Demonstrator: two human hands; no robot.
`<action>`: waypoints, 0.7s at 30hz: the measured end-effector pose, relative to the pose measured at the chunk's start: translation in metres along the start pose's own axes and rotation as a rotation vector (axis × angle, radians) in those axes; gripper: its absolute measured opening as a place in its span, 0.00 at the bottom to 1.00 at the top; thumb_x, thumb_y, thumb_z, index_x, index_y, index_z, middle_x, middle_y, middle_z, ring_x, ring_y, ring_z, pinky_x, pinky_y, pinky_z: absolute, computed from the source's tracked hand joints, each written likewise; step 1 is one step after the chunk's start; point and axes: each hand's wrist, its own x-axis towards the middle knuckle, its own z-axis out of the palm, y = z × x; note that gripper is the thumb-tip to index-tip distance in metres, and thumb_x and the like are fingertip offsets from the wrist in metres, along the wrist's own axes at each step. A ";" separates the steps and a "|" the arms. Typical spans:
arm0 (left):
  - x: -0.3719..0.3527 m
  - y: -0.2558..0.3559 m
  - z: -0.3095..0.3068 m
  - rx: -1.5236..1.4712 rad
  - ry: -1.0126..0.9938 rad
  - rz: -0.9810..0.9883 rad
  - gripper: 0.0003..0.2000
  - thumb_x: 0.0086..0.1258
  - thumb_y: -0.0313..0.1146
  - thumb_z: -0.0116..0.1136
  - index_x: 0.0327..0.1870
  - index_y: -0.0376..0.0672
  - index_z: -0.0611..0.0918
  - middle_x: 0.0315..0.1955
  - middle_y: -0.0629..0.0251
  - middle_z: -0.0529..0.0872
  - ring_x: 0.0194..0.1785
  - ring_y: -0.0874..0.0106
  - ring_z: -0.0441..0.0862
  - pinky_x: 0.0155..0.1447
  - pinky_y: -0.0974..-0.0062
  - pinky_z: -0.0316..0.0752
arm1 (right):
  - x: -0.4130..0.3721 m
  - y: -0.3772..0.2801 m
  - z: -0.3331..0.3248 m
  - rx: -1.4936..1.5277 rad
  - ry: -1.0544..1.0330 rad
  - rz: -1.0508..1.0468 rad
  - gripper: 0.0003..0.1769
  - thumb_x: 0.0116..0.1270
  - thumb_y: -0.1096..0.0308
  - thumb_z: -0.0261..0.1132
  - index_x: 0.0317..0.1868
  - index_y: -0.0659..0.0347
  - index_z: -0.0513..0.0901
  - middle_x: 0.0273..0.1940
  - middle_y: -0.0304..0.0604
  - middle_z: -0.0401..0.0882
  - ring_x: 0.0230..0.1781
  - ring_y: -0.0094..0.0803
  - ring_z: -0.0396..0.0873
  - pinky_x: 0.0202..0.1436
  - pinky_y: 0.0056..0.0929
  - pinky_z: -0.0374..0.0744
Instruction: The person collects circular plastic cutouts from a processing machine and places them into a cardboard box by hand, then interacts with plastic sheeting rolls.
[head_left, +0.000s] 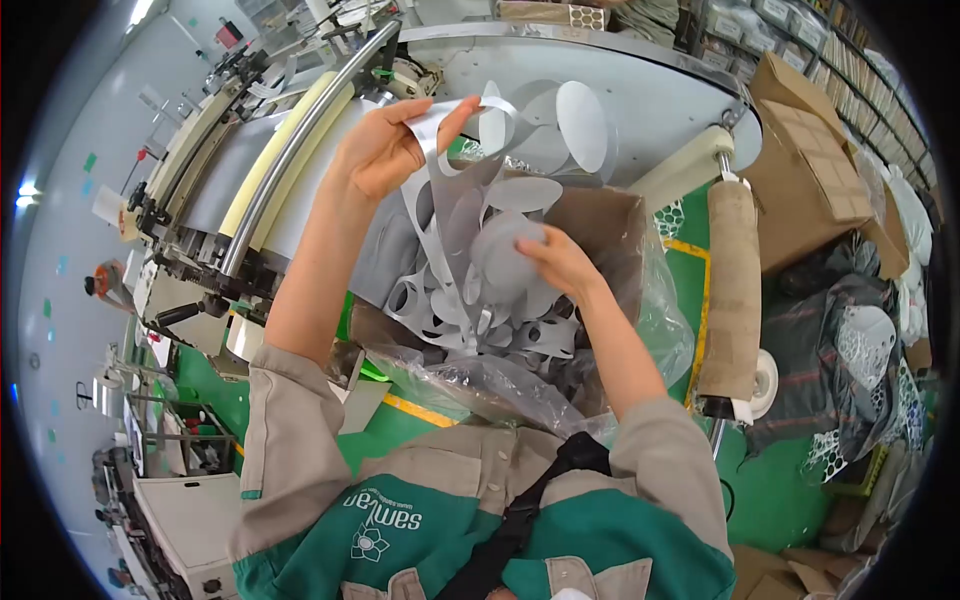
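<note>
Raised at upper left, my left hand (388,150) pinches the top edge of a silver die-cut sheet (433,135) with large oval holes. The sheet hangs down in strips, and several pale oval pieces (581,125) stand out from it on the right. My right hand (562,262) closes thumb and fingers on the edge of a grey oval piece (503,252), over the box. Below both hands a cardboard box (612,212) lined with clear plastic (500,385) holds a heap of silver ovals and cut strips (550,338).
On the left stands a machine with a metal bar (300,150) and a yellow roller (275,165). A brown-wrapped roll (731,290) is mounted on the right. Beyond it are open cardboard boxes (815,160) and a dark sack (825,345). Yellow tape (420,408) marks the green floor.
</note>
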 end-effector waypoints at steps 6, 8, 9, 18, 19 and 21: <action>-0.010 0.044 -0.012 -0.149 -0.152 -0.022 0.13 0.67 0.20 0.40 0.50 0.21 0.62 0.49 0.42 0.69 0.51 0.63 0.75 0.51 0.70 0.79 | 0.036 -0.001 0.007 -0.020 -0.323 -0.027 0.23 0.57 0.70 0.64 0.53 0.64 0.70 0.45 0.39 0.75 0.45 0.27 0.73 0.52 0.26 0.70; -0.026 0.064 -0.019 0.037 0.156 0.280 0.13 0.67 0.19 0.38 0.52 0.26 0.61 0.43 0.46 0.73 0.39 0.67 0.78 0.36 0.79 0.79 | 0.001 -0.018 0.000 0.132 -0.299 -0.083 0.24 0.57 0.71 0.64 0.54 0.62 0.69 0.46 0.40 0.76 0.47 0.27 0.73 0.51 0.28 0.72; -0.031 0.075 -0.033 0.080 0.207 0.180 0.14 0.66 0.18 0.39 0.52 0.25 0.61 0.38 0.51 0.73 0.36 0.70 0.76 0.32 0.82 0.76 | -0.018 -0.025 0.010 0.298 -0.261 -0.195 0.25 0.54 0.71 0.66 0.53 0.62 0.70 0.45 0.40 0.76 0.46 0.28 0.75 0.50 0.28 0.74; -0.003 0.035 -0.074 -0.241 -0.066 -0.005 0.17 0.65 0.18 0.41 0.55 0.26 0.61 0.44 0.44 0.70 0.36 0.66 0.73 0.35 0.78 0.75 | -0.102 -0.008 0.048 0.152 0.290 -0.365 0.17 0.58 0.74 0.63 0.48 0.67 0.75 0.44 0.42 0.78 0.46 0.29 0.75 0.55 0.32 0.70; 0.007 0.040 -0.085 -0.266 -0.155 -0.051 0.16 0.65 0.17 0.41 0.54 0.25 0.62 0.45 0.45 0.70 0.38 0.64 0.74 0.36 0.77 0.76 | -0.115 0.000 0.059 0.090 0.400 -0.406 0.17 0.58 0.73 0.64 0.49 0.67 0.75 0.45 0.42 0.78 0.47 0.30 0.75 0.56 0.32 0.70; 0.015 0.039 -0.096 -0.364 -0.188 -0.106 0.15 0.63 0.15 0.43 0.51 0.23 0.66 0.46 0.45 0.71 0.45 0.62 0.75 0.42 0.75 0.76 | -0.152 0.018 0.085 0.067 0.560 -0.488 0.18 0.59 0.72 0.63 0.50 0.67 0.73 0.48 0.42 0.76 0.49 0.29 0.73 0.56 0.32 0.69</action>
